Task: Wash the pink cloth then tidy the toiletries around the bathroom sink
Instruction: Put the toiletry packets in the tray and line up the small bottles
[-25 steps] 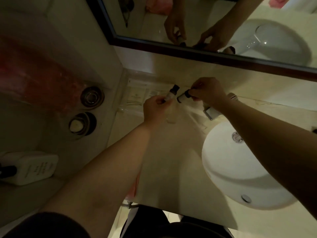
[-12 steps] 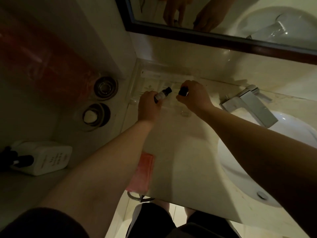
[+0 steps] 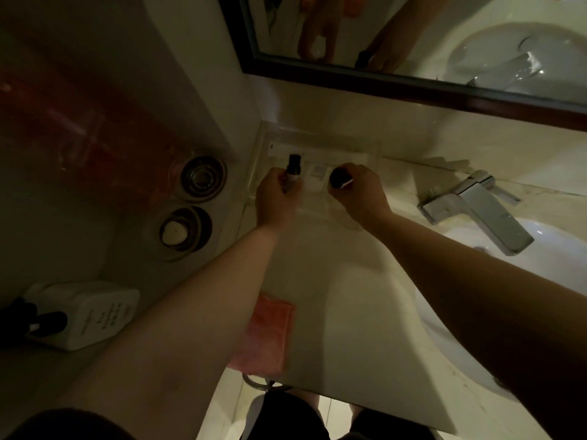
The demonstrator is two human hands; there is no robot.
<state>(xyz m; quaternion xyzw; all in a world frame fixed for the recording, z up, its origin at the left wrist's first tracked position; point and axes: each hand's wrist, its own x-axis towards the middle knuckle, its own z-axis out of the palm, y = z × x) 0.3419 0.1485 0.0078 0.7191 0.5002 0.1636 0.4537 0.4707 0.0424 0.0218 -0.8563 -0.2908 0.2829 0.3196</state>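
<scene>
Single head-worn view, wide-angle, looking steeply down and forward over a bathroom counter. Lens bends the edges. Both forearms run up from the bottom corners; left hand and right hand meet a little above frame centre, at arm's reach. Beyond the hands, the mirror fills the top edge and gives a second, reflected look at the same hands from the opposite side. Right of the right hand, faucet and basin. Left of the left hand, a lower ledge. No other camera to overlap with.
</scene>
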